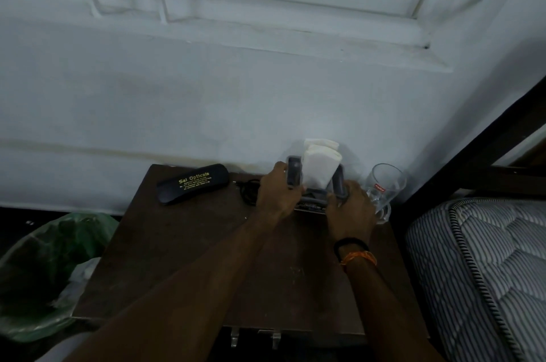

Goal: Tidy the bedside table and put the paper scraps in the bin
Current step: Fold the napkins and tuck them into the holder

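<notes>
Head view. Table (189, 258) as landmark: at its far edge, left hand (276, 195) and right hand (351, 209) gripping opposite sides of holder (313, 196) with white tissues (320, 165). Just right, glass (384, 184); far left, case (192, 187). Beside table's left edge, bin (44, 273) containing scraps (84, 271).

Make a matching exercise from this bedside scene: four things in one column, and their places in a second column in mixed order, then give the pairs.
Things:
1. spectacle case
2. glass mug
3. bin
4. napkin holder

Places:
A. on the floor, left of the table
B. back left part of the table top
C. gripped between the left hand and right hand
D. back right corner of the table, beside the right hand

Pairs: 1-B, 2-D, 3-A, 4-C
</notes>
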